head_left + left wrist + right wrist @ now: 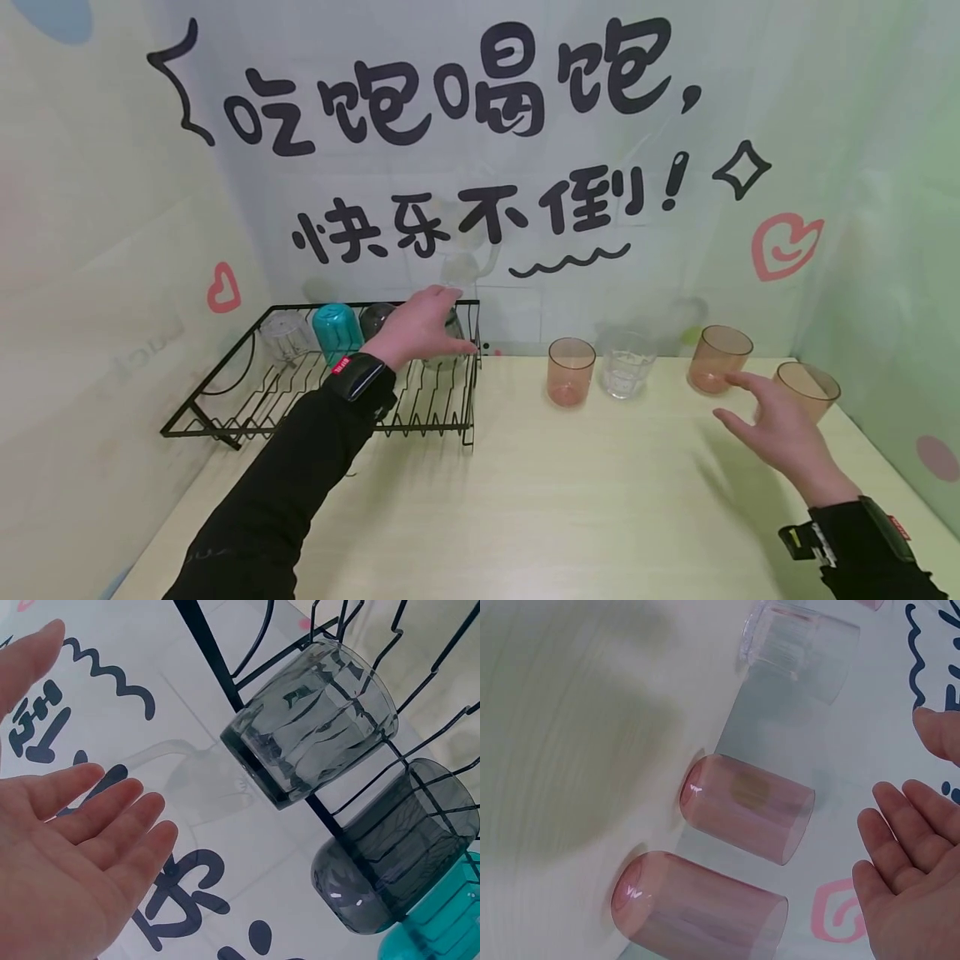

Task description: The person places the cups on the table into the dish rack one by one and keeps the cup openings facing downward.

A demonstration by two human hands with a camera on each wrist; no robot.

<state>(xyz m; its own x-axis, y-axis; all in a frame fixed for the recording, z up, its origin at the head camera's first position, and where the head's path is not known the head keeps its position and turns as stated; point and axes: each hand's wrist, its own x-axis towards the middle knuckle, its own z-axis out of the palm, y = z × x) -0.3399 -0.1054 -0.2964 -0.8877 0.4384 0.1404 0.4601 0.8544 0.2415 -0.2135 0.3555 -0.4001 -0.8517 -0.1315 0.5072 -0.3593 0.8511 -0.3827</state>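
My left hand (420, 327) is held over the right end of a black wire rack (420, 429), fingers extended and holding nothing. Beside it in the left wrist view, a grey faceted glass (315, 724) stands upside down on the rack, partly hidden by the hand from above. A smoky dark glass (397, 847), a teal glass (337, 329) and a clear glass (285, 337) line the rack's back. My right hand (787, 429), thumb and fingers spread around nothing, hovers near two amber glasses, one at the back (720, 358) and one at the right (813, 387), both upright.
Farther left on the pale table (585, 500) stand a third amber glass (571, 375) and a clear tumbler (626, 367), both upright near the back edge. A printed cloth wall (480, 167) rises behind, with side cloths left and right.
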